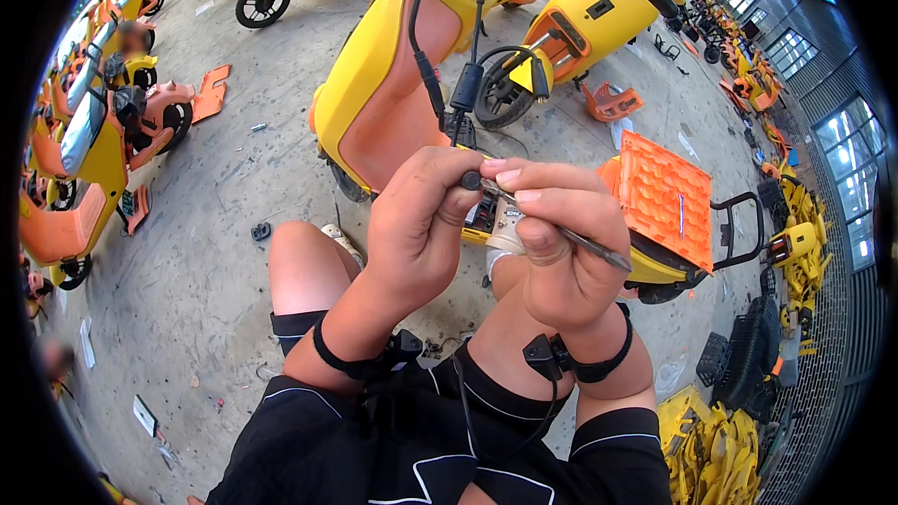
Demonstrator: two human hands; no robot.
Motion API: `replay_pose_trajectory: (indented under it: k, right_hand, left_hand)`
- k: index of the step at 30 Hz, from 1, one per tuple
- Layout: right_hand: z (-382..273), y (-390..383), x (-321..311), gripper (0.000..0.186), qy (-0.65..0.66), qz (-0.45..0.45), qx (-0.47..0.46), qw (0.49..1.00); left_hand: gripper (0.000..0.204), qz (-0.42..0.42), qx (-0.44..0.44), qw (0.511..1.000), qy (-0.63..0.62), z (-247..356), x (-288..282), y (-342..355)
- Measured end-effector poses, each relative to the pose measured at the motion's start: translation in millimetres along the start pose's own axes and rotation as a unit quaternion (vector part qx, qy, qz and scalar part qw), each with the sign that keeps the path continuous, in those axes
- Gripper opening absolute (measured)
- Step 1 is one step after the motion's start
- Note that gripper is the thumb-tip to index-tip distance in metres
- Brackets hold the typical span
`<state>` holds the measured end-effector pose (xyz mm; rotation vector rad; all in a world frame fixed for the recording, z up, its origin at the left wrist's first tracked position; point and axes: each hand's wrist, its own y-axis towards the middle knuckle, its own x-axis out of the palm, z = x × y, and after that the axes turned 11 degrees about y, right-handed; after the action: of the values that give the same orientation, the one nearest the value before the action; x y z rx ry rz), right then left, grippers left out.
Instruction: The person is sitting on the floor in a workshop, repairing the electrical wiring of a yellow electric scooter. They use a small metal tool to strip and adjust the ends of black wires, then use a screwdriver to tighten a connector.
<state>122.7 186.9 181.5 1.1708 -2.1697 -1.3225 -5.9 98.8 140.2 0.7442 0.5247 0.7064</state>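
Close together in front of me, both hands are raised over my knees. My left hand [412, 224] pinches a small dark round-ended piece [470, 180] between thumb and curled forefinger. The fingers and thumb of my right hand [572, 248] are closed on a thin grey metal rod [596, 247], its near end slanting down to the right. The rod's other end reaches the dark piece; whether they join is hidden by the fingers. Just beyond stands a yellow and orange scooter [388, 84], its black cables [465, 84] hanging down behind my hands.
An orange ribbed panel [664, 201] rests to the right, on the scooter's rear part. Another yellow scooter [603, 14] is beyond. Yellow plastic parts [706, 449] lie at lower right, near black parts [748, 351]. More scooters [84, 178] stand at left. An orange piece [613, 103] lies on the floor.
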Motion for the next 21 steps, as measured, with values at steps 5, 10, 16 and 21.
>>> replay_pose_trajectory:
  k: [5, 10, 16, 21]
  right_hand:
    - [0.6, -0.3, -0.8, 0.019, -0.015, -0.005, -0.009, 1.0]
    - [0.2, -0.1, -1.9, 0.02, -0.024, -0.007, -0.017, 1.0]
    - [0.8, -0.5, 0.2, 0.019, -0.014, 0.0, -0.022, 1.0]
    - [0.3, -2.1, 2.0, 0.021, -0.006, 0.018, -0.023, 1.0]
  left_hand:
    - [0.016, 0.016, 0.0, 1.0, -0.009, 0.9, 1.9, 0.6]
    - [0.017, 0.019, 0.001, 1.0, -0.009, 2.6, 1.7, 2.1]
    - [0.017, 0.023, 0.001, 1.0, -0.007, 3.1, 2.1, 2.6]
    - [0.016, 0.021, -0.029, 0.999, -0.014, 8.7, 4.7, 2.6]
